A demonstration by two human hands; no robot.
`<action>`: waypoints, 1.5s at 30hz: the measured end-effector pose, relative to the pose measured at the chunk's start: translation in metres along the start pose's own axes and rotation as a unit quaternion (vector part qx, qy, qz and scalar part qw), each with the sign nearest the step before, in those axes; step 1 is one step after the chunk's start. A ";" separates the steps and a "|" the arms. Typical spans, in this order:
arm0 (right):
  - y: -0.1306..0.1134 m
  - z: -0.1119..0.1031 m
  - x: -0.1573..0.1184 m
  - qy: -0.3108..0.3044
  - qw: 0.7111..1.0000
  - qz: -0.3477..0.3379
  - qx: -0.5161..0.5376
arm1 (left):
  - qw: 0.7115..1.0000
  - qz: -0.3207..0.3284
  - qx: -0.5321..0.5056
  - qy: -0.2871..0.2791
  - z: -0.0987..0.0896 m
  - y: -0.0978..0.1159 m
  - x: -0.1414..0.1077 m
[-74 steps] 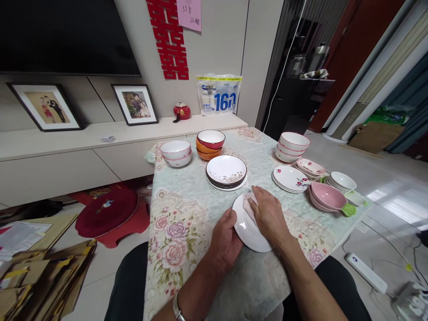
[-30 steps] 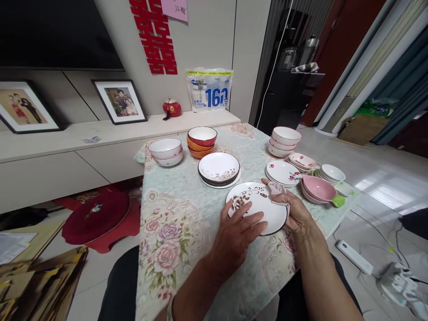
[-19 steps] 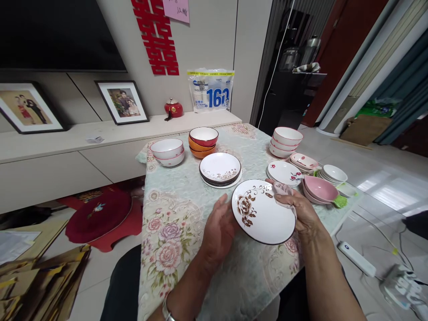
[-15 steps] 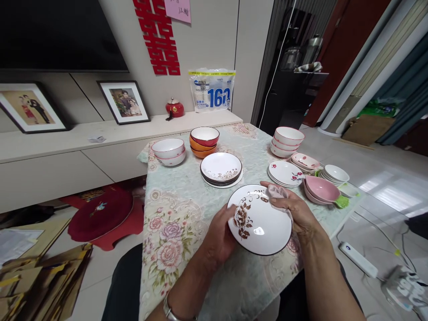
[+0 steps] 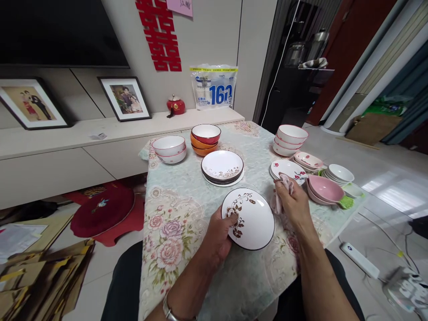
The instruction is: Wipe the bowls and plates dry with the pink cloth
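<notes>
A white plate (image 5: pixel 256 225) with a dark rim and a brown flower pattern is tilted toward me over the table. My left hand (image 5: pixel 219 236) grips its left edge, thumb on the painted flower. To the right of the plate, apart from it, my right hand (image 5: pixel 294 203) is closed on a crumpled pale pink cloth (image 5: pixel 277 203). Just beyond the held plate stands a stack of similar brown-patterned plates (image 5: pixel 222 166). Close behind my right hand lie several white plates with red flowers (image 5: pixel 287 169).
Around the table (image 5: pixel 187 196) stand white bowls (image 5: pixel 169 149), red and orange bowls (image 5: pixel 204 141), more white bowls (image 5: pixel 290 139), pink bowls (image 5: pixel 325 189) and small white bowls (image 5: pixel 339 173). A red stool (image 5: pixel 103 214) is at the left. A power strip (image 5: pixel 360 259) lies on the floor.
My right hand with the cloth has come off the plate and moved slightly up and right. The plate, now held by my left hand alone, has shifted a little left.
</notes>
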State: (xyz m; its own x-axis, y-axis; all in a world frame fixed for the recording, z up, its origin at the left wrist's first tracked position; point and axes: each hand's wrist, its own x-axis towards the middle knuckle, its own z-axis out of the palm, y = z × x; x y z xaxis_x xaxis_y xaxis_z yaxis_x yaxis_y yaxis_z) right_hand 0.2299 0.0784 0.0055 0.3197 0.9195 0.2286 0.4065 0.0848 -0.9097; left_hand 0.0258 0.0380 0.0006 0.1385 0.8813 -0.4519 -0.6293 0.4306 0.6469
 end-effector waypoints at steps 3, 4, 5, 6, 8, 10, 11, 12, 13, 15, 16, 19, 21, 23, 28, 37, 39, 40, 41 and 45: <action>-0.009 0.009 -0.007 -0.081 0.991 -0.070 -0.078 | 1.000 -0.002 0.007 -0.015 0.000 0.000 -0.001; -0.011 0.012 -0.008 -0.120 0.983 -0.091 -0.106 | 1.000 -0.002 0.006 -0.022 0.000 0.000 -0.001; -0.012 0.014 -0.010 -0.145 0.973 -0.109 -0.143 | 1.000 -0.001 0.004 -0.029 0.001 0.001 -0.001; -0.013 0.016 -0.011 -0.152 0.963 -0.124 -0.185 | 0.999 -0.001 0.001 -0.035 0.001 0.001 -0.001; -0.011 0.018 -0.013 -0.137 0.947 -0.138 -0.254 | 0.999 -0.001 0.000 -0.041 0.001 0.002 -0.001; -0.009 0.019 -0.013 -0.138 0.940 -0.142 -0.278 | 0.999 0.003 0.000 -0.046 0.001 0.002 -0.001; -0.008 0.020 -0.014 -0.148 0.939 -0.145 -0.275 | 0.999 0.007 0.001 -0.049 0.001 0.002 0.000; -0.008 0.022 -0.015 -0.158 0.939 -0.149 -0.268 | 0.999 0.012 0.002 -0.052 0.001 0.002 0.000; -0.008 0.025 -0.016 -0.164 0.938 -0.155 -0.262 | 0.998 0.016 0.004 -0.055 0.001 0.002 0.000; -0.011 0.033 -0.020 -0.167 0.936 -0.170 -0.261 | 0.998 0.019 0.010 -0.060 0.000 0.002 0.001; -0.014 0.037 -0.022 -0.172 0.934 -0.176 -0.260 | 0.998 0.018 0.012 -0.062 0.000 0.002 0.001; -0.027 0.045 -0.029 -0.230 0.923 -0.202 -0.233 | 0.998 0.006 0.010 -0.066 -0.002 0.002 0.001; -0.035 0.044 -0.031 -0.296 0.908 -0.225 -0.192 | 0.997 0.000 0.006 -0.071 -0.003 0.003 0.002; -0.039 0.036 -0.029 -0.366 0.889 -0.228 -0.152 | 0.997 -0.002 0.000 -0.077 -0.003 0.004 0.001; -0.028 0.017 -0.016 -0.322 0.914 -0.136 -0.209 | 0.998 0.007 -0.015 -0.057 0.000 0.007 -0.001; -0.036 0.052 -0.036 -0.258 0.923 -0.224 -0.177 | 0.993 -0.019 0.007 -0.118 -0.002 0.007 -0.003; -0.043 0.046 -0.036 -0.337 0.899 -0.251 -0.122 | 0.992 -0.017 -0.012 -0.128 -0.002 0.008 -0.003; -0.044 0.042 -0.035 -0.368 0.888 -0.256 -0.104 | 0.991 -0.017 -0.021 -0.131 -0.002 0.009 -0.003; -0.044 0.038 -0.034 -0.388 0.880 -0.256 -0.093 | 0.991 -0.017 -0.027 -0.134 -0.002 0.010 -0.003; -0.036 0.038 -0.031 -0.327 0.904 -0.252 -0.111 | 0.990 -0.011 -0.016 -0.139 -0.002 0.007 -0.003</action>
State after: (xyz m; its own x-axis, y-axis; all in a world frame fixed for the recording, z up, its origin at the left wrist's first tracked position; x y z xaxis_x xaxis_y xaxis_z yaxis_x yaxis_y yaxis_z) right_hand 0.1730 0.0611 0.0183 -0.4989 0.8218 0.2752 0.5444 0.5443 -0.6382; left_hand 0.0197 0.0380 0.0057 0.3550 0.8934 -0.2754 -0.6472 0.4474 0.6172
